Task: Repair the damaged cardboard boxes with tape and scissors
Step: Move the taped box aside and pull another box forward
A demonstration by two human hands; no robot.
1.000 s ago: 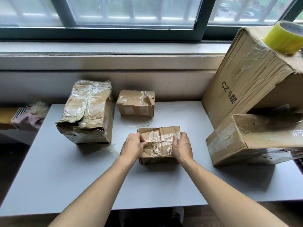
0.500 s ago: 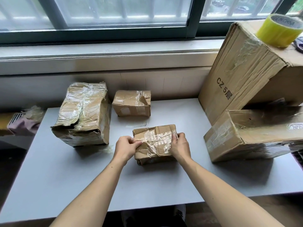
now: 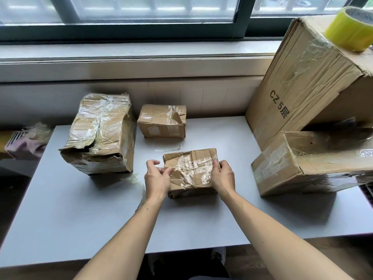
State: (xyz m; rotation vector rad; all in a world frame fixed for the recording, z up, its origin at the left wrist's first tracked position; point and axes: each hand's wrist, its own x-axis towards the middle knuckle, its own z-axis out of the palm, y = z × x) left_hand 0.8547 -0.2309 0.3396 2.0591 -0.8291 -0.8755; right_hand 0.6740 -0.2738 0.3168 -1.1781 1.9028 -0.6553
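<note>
A small crumpled cardboard box, wrapped in clear tape, lies on the grey table in front of me. My left hand is at its left end, thumb and fingers pinching at the tape or cardboard edge there. My right hand grips the right end, fingers curled over the top edge. A yellow tape roll sits on top of the tall box at the far right. No scissors are visible.
A battered, heavily taped box stands at the left. Another small box sits at the back centre. A tall box marked "CZ 5" leans over a low box at the right. A windowsill runs behind.
The small box stays between my hands. My left fingers have shifted from gripping the left end to pinching at its upper left edge. The camera has tilted slightly.
</note>
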